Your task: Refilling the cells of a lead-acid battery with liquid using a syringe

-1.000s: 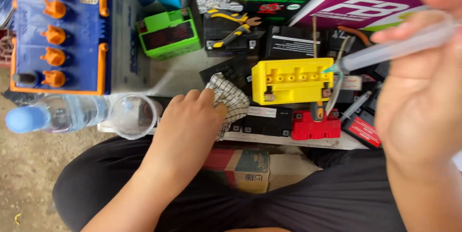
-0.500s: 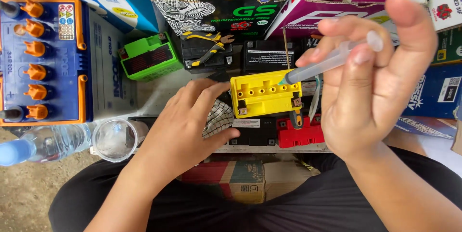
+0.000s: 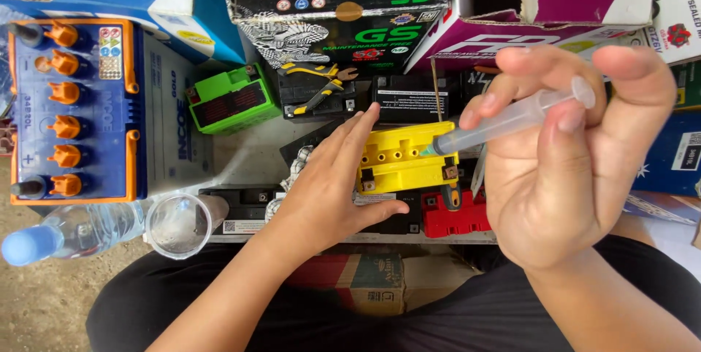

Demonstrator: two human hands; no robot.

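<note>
Yellow battery (image 3: 398,158), steadied by the flat, open left hand (image 3: 332,191); right hand (image 3: 566,169) has brought its syringe (image 3: 504,120) tip down to the filler holes.

Lit evenly by soft, bright daylight, casting only faint shadows beneath the left hand (image 3: 332,184) and between the boxes. Catching mild glare on the clear cup (image 3: 177,225) and the bottle (image 3: 73,229). Blurring slightly at the right hand (image 3: 566,169), close to the lens. Bending lines gently toward the frame's edges; staying sharp at centre.
</note>
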